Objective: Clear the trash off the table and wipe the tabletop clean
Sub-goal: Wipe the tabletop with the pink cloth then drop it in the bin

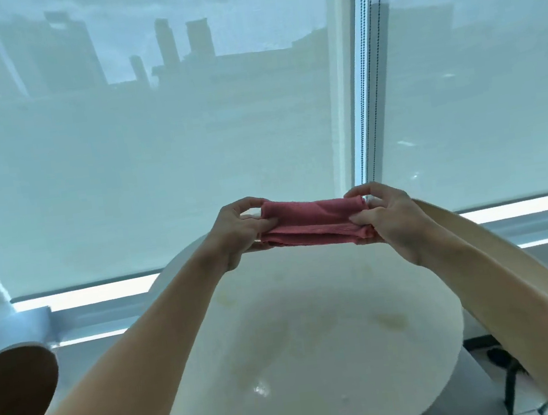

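Observation:
A folded red cloth [315, 221] is held stretched in the air above the far side of a round white table [299, 342]. My left hand [237, 232] pinches its left end between thumb and fingers. My right hand [384, 218] pinches its right end the same way. Faint yellowish stains [391, 320] mark the tabletop, with a paler one [225, 299] further left. A small wet glint [260, 388] shows near the table's front.
A brown chair back [14, 384] stands at the left of the table and a tan curved chair back [513, 254] at the right. Behind the table a large window with a translucent blind [155, 153] and bead cords [369, 92] fills the view.

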Motion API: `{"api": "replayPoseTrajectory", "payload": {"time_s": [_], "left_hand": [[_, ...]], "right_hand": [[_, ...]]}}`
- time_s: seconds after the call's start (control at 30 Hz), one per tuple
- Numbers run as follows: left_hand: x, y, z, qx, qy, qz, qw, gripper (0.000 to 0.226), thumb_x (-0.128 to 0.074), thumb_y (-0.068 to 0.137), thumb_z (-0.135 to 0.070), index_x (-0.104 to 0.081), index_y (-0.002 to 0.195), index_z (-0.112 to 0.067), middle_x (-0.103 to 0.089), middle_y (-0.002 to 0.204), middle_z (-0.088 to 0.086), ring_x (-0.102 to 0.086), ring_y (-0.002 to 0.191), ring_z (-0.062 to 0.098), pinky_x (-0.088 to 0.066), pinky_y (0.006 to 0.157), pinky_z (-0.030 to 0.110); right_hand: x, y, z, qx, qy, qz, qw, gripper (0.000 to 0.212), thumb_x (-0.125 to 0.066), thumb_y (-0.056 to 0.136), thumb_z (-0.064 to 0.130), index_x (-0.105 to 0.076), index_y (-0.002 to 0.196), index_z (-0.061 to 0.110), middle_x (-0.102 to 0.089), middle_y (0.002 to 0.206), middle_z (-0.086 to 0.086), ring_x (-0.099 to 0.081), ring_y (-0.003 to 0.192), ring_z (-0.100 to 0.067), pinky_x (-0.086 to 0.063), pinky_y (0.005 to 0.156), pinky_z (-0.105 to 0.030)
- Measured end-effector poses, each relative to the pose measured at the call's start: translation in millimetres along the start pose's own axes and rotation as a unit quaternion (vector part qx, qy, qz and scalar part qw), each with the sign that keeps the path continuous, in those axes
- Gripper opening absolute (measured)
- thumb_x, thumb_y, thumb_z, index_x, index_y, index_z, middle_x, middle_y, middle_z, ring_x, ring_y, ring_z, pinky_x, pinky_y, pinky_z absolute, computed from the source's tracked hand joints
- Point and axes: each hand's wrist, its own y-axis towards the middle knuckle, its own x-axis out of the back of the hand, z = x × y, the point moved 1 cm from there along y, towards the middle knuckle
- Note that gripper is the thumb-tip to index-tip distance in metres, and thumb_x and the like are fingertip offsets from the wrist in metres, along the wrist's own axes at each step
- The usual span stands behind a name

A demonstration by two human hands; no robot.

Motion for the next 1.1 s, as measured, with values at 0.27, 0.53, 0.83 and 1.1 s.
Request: {"api": "replayPoseTrajectory", "payload": {"time_s": [0.27, 0.53, 0.83, 1.1], "left_hand": [[-58.8, 100.2, 10.4, -0.021, 0.074, 0.019, 0.997, 0.025, -0.061, 0.084, 0.015, -0.066, 0.097, -0.007, -0.066, 0.083, 0.017, -0.068, 0.069, 0.024, -0.061, 0.063, 0.036], [-103.5, 145.4, 35.9, -0.039, 0.168, 0.03, 0.985, 0.036, -0.052, 0.079, 0.015, -0.071, 0.083, -0.016, -0.069, 0.076, 0.01, -0.07, 0.067, 0.03, -0.062, 0.069, 0.045], [-94.4, 146.3, 31.2, -0.112, 0.235, 0.022, 0.965, 0.03, -0.067, 0.088, -0.012, -0.068, 0.117, -0.022, -0.07, 0.102, 0.001, -0.067, 0.087, 0.009, -0.05, 0.065, 0.011], [44.6, 92.0, 43.5, -0.081, 0.289, -0.041, 0.953, 0.016, -0.066, 0.091, -0.027, -0.07, 0.101, -0.039, -0.072, 0.107, -0.01, -0.065, 0.102, 0.002, -0.046, 0.09, 0.021]], "right_hand": [[46.6, 67.4, -46.3, -0.015, -0.002, -0.064, 0.998, 0.034, -0.05, 0.09, -0.015, -0.066, 0.082, 0.014, -0.062, 0.084, -0.012, -0.063, 0.072, -0.024, -0.062, 0.073, -0.04], [63.6, 71.7, -86.5, -0.027, -0.162, -0.069, 0.984, 0.029, -0.054, 0.085, -0.004, -0.064, 0.085, 0.024, -0.058, 0.077, -0.002, -0.055, 0.067, -0.019, -0.049, 0.062, -0.037], [37.7, 84.5, -65.1, 0.0, -0.442, 0.015, 0.897, 0.062, -0.067, 0.079, 0.052, -0.044, 0.135, 0.04, -0.045, 0.129, 0.0, -0.048, 0.12, -0.023, -0.044, 0.1, -0.037], [11.3, 110.7, -76.4, 0.014, -0.539, 0.047, 0.841, 0.052, -0.048, 0.099, 0.04, -0.038, 0.148, 0.029, -0.05, 0.143, -0.002, -0.048, 0.129, -0.025, -0.037, 0.105, -0.037]]}}
